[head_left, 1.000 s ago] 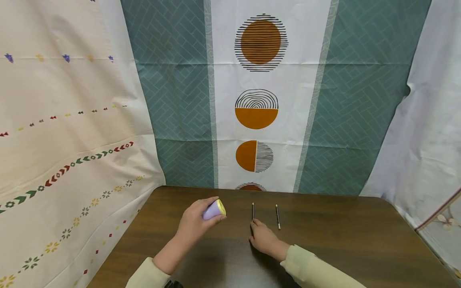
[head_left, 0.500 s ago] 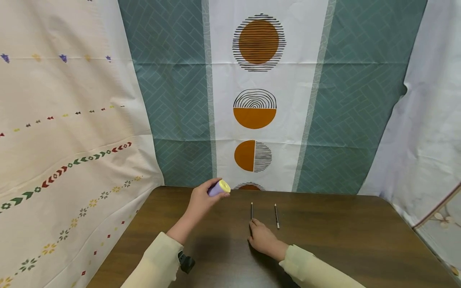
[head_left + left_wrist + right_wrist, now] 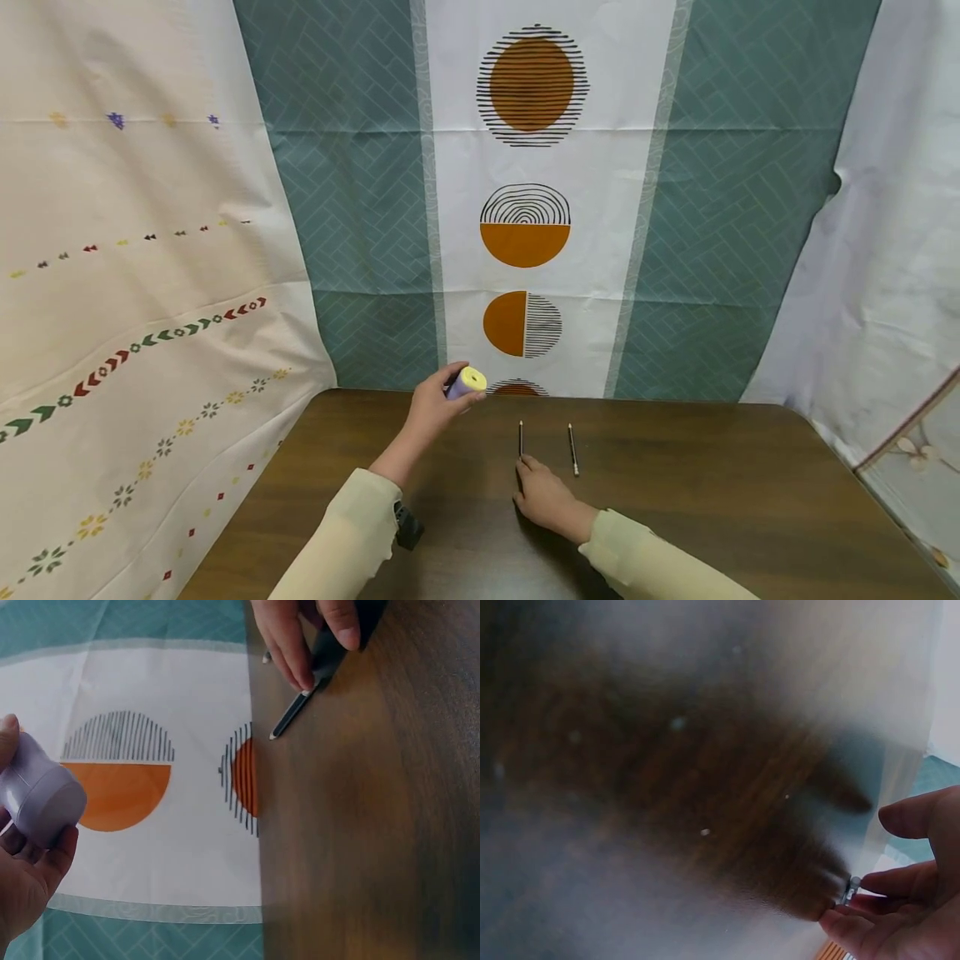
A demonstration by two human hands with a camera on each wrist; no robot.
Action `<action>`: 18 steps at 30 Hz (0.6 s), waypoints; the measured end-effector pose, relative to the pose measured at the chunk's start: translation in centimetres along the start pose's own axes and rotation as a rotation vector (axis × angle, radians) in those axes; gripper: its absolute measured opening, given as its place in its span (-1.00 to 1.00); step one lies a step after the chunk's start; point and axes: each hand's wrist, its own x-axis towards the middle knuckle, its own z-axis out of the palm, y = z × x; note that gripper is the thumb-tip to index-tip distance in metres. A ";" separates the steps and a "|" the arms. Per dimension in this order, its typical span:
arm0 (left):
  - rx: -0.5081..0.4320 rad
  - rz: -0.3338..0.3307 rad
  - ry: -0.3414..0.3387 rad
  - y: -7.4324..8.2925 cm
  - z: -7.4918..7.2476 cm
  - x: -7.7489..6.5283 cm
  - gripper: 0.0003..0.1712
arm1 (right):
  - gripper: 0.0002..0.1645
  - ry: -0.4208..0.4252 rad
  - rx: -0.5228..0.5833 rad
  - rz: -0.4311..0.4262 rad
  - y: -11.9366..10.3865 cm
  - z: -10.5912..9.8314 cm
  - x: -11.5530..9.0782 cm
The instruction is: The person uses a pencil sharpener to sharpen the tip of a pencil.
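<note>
My left hand [image 3: 429,410] grips a lilac pencil sharpener [image 3: 457,387] with a yellow end and a small dark hole in it. It is held up above the far part of the table. In the left wrist view, the sharpener's smooth rounded body [image 3: 41,796] sits between thumb and fingers. My right hand [image 3: 551,500] lies low on the table, its fingertips touching the near part of a dark pencil [image 3: 521,437]. The right wrist view shows the thumb standing apart from the fingers at the pencil's end [image 3: 850,889]. A second dark pencil [image 3: 573,450] with a white end lies to the right.
The brown wooden table [image 3: 675,500] reflects light near me. A teal and white patterned cloth [image 3: 555,250] hangs behind its far edge. Cream cloth [image 3: 187,433] hangs at the left, white cloth [image 3: 877,333] at the right. A black wrist device [image 3: 407,527] sits at my left cuff.
My left hand has moved up and forward with the sharpener, whose yellow end has turned more towards me. The right hand has stayed at the pencil. The head view has shifted slightly.
</note>
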 end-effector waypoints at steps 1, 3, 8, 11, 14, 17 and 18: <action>-0.007 -0.007 -0.001 -0.2 0.2 0.1 -0.30 | -0.38 0.000 -0.002 -0.001 0.0 0.0 0.0; -0.025 -0.017 0.000 -0.5 0.6 0.3 -0.30 | -0.38 0.000 0.000 -0.001 0.0 0.0 0.0; -0.057 -0.017 0.006 -1.4 1.4 0.8 -0.33 | -0.38 0.021 -0.012 -0.003 0.2 0.2 0.1; -0.049 -0.020 0.011 -1.9 2.0 1.1 -0.33 | -0.39 0.034 -0.030 -0.008 0.3 0.4 0.1; -0.037 -0.038 0.013 -2.3 2.5 1.3 -0.34 | -0.39 0.024 -0.028 -0.005 0.3 0.4 0.1; -0.034 -0.050 0.010 -2.8 3.2 1.5 -0.35 | -0.39 0.019 -0.028 -0.005 0.2 0.2 0.1; -0.036 -0.055 0.007 -3.1 3.5 1.6 -0.35 | -0.38 0.016 -0.026 -0.002 0.3 0.2 0.1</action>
